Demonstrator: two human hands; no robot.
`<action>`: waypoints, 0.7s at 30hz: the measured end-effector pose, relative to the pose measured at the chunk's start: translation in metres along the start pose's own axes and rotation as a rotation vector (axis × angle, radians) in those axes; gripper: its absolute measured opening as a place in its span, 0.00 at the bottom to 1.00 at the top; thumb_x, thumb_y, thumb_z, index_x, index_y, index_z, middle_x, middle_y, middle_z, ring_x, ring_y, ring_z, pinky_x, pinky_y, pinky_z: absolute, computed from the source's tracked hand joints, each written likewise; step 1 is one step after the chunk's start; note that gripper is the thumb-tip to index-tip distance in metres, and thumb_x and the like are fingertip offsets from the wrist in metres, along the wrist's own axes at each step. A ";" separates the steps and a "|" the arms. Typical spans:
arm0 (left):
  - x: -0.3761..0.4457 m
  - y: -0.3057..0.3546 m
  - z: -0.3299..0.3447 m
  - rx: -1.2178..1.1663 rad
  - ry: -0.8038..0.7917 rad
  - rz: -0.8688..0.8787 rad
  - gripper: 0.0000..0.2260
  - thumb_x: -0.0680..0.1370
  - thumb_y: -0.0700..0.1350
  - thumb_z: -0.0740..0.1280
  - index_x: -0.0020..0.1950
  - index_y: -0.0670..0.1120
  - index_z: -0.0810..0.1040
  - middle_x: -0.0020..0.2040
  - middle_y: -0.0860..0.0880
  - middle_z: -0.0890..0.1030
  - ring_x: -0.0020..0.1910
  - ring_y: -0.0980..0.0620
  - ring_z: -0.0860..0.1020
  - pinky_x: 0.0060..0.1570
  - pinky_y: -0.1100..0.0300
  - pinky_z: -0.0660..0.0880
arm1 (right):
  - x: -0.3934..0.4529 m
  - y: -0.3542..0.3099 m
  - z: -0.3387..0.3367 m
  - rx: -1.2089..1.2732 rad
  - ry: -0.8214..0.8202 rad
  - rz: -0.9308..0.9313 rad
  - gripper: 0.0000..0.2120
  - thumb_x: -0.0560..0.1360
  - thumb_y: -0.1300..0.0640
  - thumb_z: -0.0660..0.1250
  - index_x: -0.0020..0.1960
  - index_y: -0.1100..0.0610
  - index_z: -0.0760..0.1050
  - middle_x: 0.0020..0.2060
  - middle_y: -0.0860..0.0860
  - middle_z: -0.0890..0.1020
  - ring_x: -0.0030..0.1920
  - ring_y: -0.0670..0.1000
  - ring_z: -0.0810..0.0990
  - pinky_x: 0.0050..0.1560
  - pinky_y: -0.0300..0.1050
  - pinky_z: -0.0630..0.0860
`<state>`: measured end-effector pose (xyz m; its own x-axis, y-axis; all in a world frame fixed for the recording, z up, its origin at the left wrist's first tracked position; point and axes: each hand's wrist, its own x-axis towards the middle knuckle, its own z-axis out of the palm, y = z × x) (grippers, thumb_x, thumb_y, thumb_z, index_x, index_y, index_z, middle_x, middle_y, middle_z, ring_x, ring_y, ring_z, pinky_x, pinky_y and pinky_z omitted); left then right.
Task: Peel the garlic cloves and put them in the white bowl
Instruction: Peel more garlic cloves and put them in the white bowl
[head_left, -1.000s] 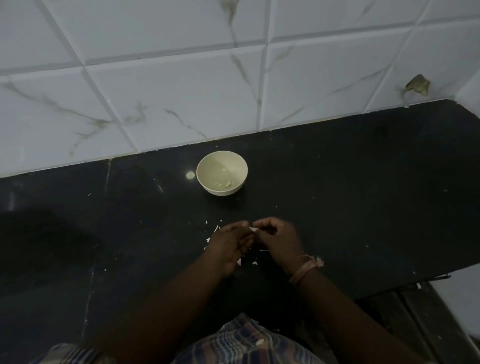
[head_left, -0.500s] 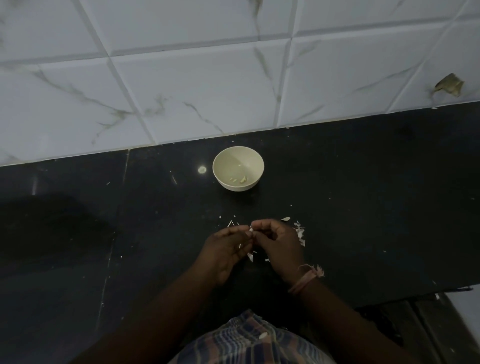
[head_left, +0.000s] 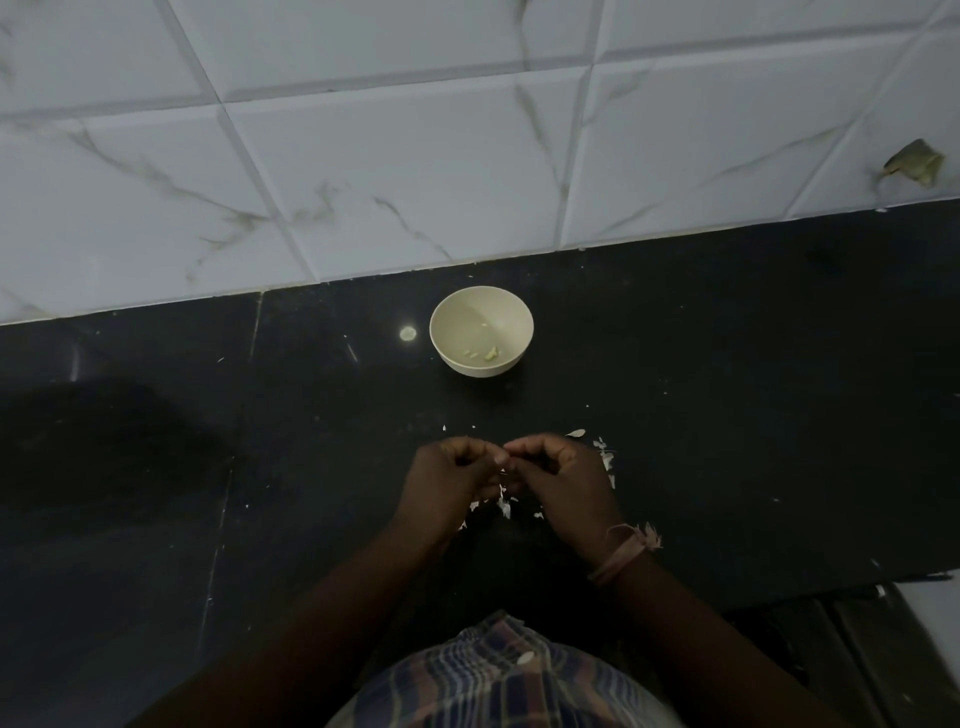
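1. We see left hand (head_left: 451, 480) and right hand (head_left: 563, 480) meeting fingertip to fingertip over the black desk (head_left: 727, 405), fingers curled.
2. Both seem to pinch a garlic clove (head_left: 503, 472); it's barely visible.
3. White bowl (head_left: 481, 331) sits beyond the hands, a few peeled bits inside.
4. Peel scraps (head_left: 605, 460) lie around the hands.

My arms are bare from the wrists up past the elbows. On my right wrist I wear a pinkish thread band (head_left: 621, 555), wound round several times, its frayed ends sticking out. Below, my plaid shirt (head_left: 498, 675) shows blue, brown and pale stripes
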<state>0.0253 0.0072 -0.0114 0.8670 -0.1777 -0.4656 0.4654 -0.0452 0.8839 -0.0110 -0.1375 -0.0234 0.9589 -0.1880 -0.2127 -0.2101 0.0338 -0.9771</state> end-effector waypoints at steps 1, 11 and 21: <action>0.001 0.002 0.001 0.036 -0.007 0.000 0.06 0.80 0.35 0.69 0.45 0.39 0.84 0.38 0.44 0.86 0.35 0.52 0.84 0.37 0.62 0.80 | 0.001 0.001 -0.001 -0.020 0.002 -0.009 0.08 0.74 0.67 0.73 0.46 0.54 0.84 0.42 0.52 0.87 0.45 0.52 0.87 0.48 0.48 0.83; 0.011 -0.002 0.008 0.064 0.008 -0.134 0.11 0.84 0.38 0.63 0.47 0.39 0.83 0.37 0.44 0.82 0.32 0.54 0.76 0.36 0.60 0.74 | 0.004 -0.001 0.000 -0.083 0.008 -0.028 0.07 0.74 0.68 0.74 0.48 0.58 0.86 0.41 0.51 0.88 0.44 0.49 0.87 0.46 0.40 0.82; 0.010 0.008 0.010 -0.269 0.068 -0.327 0.06 0.81 0.35 0.65 0.52 0.38 0.82 0.38 0.45 0.84 0.31 0.55 0.82 0.31 0.62 0.78 | 0.007 -0.009 0.004 -0.149 0.039 -0.009 0.07 0.73 0.63 0.76 0.50 0.57 0.86 0.42 0.48 0.87 0.44 0.44 0.86 0.46 0.36 0.80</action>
<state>0.0358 -0.0051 -0.0083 0.6719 -0.1307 -0.7291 0.7396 0.1718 0.6508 -0.0018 -0.1348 -0.0162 0.9532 -0.2260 -0.2008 -0.2305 -0.1137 -0.9664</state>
